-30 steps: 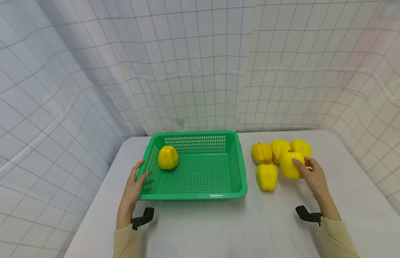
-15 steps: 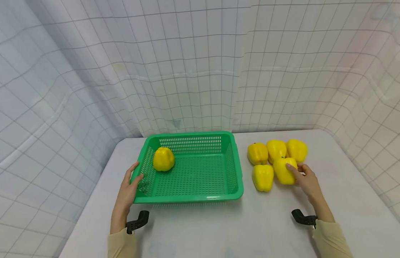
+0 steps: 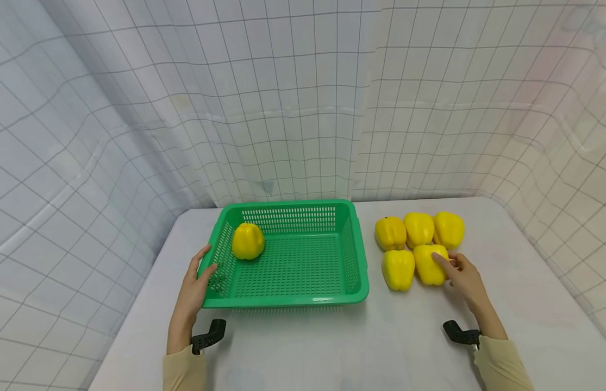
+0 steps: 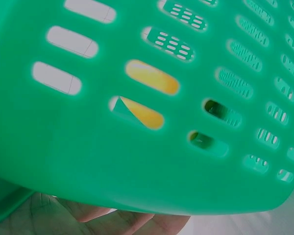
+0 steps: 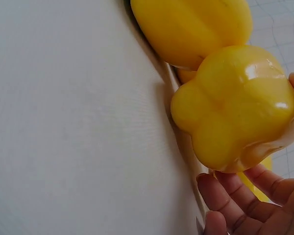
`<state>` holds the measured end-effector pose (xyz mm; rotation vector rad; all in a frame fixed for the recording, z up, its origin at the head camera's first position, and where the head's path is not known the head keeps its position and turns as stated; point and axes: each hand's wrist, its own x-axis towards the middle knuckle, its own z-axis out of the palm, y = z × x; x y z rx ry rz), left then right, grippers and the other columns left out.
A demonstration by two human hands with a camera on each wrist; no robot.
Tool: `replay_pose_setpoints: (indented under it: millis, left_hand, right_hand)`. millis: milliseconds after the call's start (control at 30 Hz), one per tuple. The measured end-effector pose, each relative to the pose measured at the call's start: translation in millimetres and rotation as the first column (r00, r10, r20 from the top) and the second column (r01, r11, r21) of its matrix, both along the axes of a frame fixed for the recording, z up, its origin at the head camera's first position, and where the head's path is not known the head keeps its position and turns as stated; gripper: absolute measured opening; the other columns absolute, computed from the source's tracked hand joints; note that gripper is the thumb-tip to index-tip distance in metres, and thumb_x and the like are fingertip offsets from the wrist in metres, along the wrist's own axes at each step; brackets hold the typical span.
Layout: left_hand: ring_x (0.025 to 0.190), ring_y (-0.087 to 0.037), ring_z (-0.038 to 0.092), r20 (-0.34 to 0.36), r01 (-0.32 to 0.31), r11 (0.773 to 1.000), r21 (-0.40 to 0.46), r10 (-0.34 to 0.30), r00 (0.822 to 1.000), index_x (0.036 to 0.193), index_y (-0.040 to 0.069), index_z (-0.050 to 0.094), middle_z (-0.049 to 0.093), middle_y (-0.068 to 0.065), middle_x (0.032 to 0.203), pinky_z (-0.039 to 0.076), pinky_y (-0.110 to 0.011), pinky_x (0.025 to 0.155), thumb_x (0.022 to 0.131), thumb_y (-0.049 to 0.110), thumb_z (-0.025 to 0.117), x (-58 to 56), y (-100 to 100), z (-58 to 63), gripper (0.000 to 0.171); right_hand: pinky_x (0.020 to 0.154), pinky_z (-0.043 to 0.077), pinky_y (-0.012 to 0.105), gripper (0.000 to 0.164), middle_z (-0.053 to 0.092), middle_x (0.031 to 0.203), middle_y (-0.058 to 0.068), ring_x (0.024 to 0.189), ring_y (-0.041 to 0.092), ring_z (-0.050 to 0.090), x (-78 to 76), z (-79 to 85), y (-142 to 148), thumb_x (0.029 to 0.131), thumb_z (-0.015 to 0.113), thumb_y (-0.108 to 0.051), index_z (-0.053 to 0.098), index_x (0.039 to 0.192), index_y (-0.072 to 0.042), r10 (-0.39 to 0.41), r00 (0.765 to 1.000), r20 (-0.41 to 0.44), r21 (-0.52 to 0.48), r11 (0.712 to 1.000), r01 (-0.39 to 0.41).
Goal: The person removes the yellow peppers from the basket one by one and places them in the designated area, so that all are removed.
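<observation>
A yellow bell pepper (image 3: 430,265) lies at the front right of a group on the table. My right hand (image 3: 466,278) holds it from the right, thumb on top and fingers along its side. In the right wrist view the lobed end of this bell pepper (image 5: 235,107) faces the camera, fingers beneath it. My left hand (image 3: 192,288) grips the left rim of a green plastic basket (image 3: 288,300), thumb on the inner side. Fingers (image 4: 132,223) show beyond the basket's slotted wall in the left wrist view. One bell pepper (image 3: 248,241) sits inside at the back left.
Another bell pepper (image 3: 398,270) lies just left of the held one. Behind are three more: a left pepper (image 3: 391,233), a middle pepper (image 3: 419,229) and a right pepper (image 3: 449,229). A white gridded curtain (image 3: 293,108) surrounds the white table (image 3: 322,347).
My right hand has brought the bell pepper down and slightly toward me, onto the table beside the front left one. The left hand keeps its grip on the basket. The head view has shifted slightly.
</observation>
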<state>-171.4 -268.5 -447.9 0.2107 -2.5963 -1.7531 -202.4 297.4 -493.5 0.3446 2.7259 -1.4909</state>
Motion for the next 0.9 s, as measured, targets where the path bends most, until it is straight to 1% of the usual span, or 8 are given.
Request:
replay_pose_setpoints:
  millis: [300, 500, 733, 800, 900]
  left_hand:
    - [0.14, -0.034, 0.002, 0.003, -0.001, 1.0, 0.0, 0.001, 1.0, 0.154, 0.029, 0.013, 0.001, -0.005, 0.157, 0.008, -0.065, 0.102, 0.102, 0.034, 0.042, 0.5, -1.7, -0.9, 0.059]
    - [0.14, -0.034, 0.002, 0.008, 0.0, 1.0, 0.012, 0.0, 1.0, 0.154, 0.03, 0.012, 0.0, -0.004, 0.157, 0.008, -0.064, 0.102, 0.102, 0.034, 0.042, 0.0, -1.6, -1.7, 0.06]
    - [0.14, -0.034, 0.001, 0.016, -0.003, 1.0, 0.005, 0.003, 1.0, 0.153, 0.03, 0.012, 0.0, -0.004, 0.157, 0.007, -0.065, 0.102, 0.102, 0.037, 0.042, 0.2, -0.7, -1.4, 0.06]
    - [0.14, -0.034, 0.0, 0.02, -0.005, 1.0, 0.004, 0.004, 1.0, 0.153, 0.031, 0.013, 0.0, -0.003, 0.157, 0.007, -0.065, 0.102, 0.102, 0.037, 0.042, -0.1, -0.3, -0.8, 0.06]
    - [0.14, -0.034, 0.0, 0.015, -0.002, 1.0, 0.003, 0.002, 1.0, 0.153, 0.03, 0.013, 0.0, -0.004, 0.157, 0.006, -0.065, 0.102, 0.102, 0.036, 0.042, -0.6, 0.0, -0.3, 0.06]
  right_hand:
    - [0.064, 0.044, 0.03, 0.077, 0.051, 0.119, 0.021, 0.085, 0.023, 0.053, -0.7, -1.3, -0.2, 0.09, 0.047, -0.062, 0.041, 0.136, 0.0, 0.03, 0.999, 0.034, 0.0, 1.0, -0.03]
    - [0.066, 0.044, 0.031, 0.08, 0.05, 0.119, 0.023, 0.088, 0.027, 0.052, -0.8, -1.6, 1.2, 0.091, 0.044, -0.063, 0.039, 0.137, 0.002, 0.048, 0.997, 0.056, 0.006, 0.999, -0.048]
    - [0.07, 0.042, 0.034, 0.085, 0.048, 0.12, 0.025, 0.094, 0.032, 0.048, 2.3, -0.8, 1.8, 0.092, 0.036, -0.065, 0.035, 0.14, 0.006, 0.069, 0.993, 0.092, 0.023, 0.997, -0.071]
    - [0.071, 0.041, 0.035, 0.084, 0.049, 0.116, 0.025, 0.095, 0.033, 0.047, 2.5, -1.1, 1.7, 0.092, 0.034, -0.065, 0.038, 0.138, 0.006, 0.067, 0.992, 0.105, 0.027, 0.997, -0.07]
    - [0.076, 0.038, 0.042, 0.085, 0.047, 0.114, 0.025, 0.099, 0.037, 0.043, 2.1, -1.0, 1.2, 0.092, 0.031, -0.066, 0.04, 0.134, 0.007, 0.067, 0.99, 0.126, 0.036, 0.997, -0.072]
